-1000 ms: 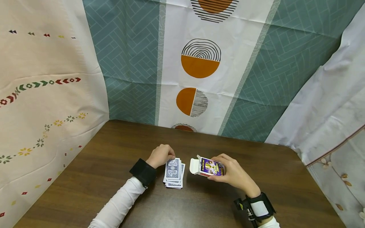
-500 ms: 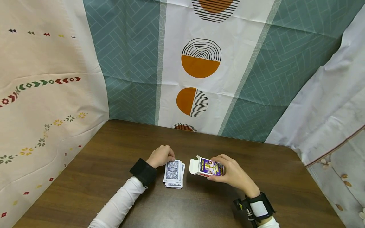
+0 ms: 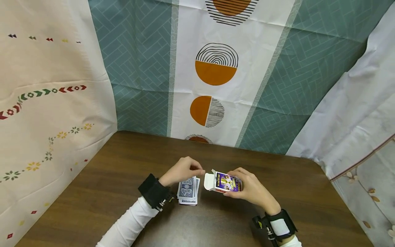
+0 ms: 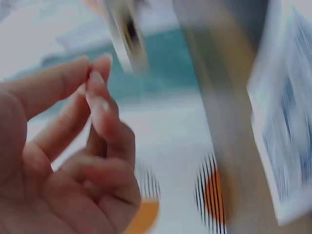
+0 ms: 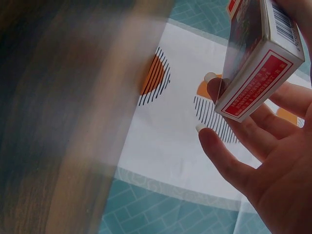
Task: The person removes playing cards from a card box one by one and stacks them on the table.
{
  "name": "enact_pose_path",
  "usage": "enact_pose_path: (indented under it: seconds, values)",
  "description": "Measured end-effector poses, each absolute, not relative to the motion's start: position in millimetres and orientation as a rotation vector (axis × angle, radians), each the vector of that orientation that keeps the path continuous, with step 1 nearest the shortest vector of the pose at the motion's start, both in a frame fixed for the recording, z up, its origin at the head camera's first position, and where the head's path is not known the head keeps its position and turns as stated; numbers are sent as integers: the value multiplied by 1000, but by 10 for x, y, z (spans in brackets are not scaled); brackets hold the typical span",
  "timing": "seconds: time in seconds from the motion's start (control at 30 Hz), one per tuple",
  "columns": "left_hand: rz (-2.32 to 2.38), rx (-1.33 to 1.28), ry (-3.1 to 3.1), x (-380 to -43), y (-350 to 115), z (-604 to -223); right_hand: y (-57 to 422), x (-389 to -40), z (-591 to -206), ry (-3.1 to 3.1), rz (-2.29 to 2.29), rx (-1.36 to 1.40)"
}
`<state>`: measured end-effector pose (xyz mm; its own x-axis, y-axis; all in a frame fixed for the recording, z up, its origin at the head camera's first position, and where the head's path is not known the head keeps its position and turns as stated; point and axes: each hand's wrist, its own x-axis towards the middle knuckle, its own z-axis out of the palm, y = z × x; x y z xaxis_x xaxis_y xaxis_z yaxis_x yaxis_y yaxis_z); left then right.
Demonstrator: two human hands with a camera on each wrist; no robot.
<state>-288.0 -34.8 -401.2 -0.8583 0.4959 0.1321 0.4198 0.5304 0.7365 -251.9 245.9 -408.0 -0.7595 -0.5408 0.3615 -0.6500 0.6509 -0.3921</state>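
Works at a brown table (image 3: 139, 151) low in frame, below patterned cloth (image 3: 142, 68). Holds left hand (image 3: 182, 171) pinched together near cards (image 3: 187, 190), lower centre; grips flap-open box (image 3: 227, 182) in right hand (image 3: 254, 188), lower right of centre.

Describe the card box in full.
The card box looks like thin printed cardboard: a purple face with a yellow design, a red end panel bearing lettering too small to read, and a barcode on a white side. Its white end flap stands open toward the person's left. The right grip holds it, purple face up, seemingly raised off the table, right of the card stack.
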Motion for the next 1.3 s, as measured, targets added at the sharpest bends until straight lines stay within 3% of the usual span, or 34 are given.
enact_pose_path:
  seconds: [0.43, 0.77, 1.3]
  values:
    - [1315, 689, 2603, -2577, -48, -4026, 2353, -2442, -4055, -2576, 736, 1070]
    - [1526, 535, 2230, -2665, -104, -4031, 2377, -2460, -4022, -2554, 723, 1068]
    - [1453, 607, 2234, -2785, -430, -3864, 2434, -2461, -3995, -2586, 739, 1024]
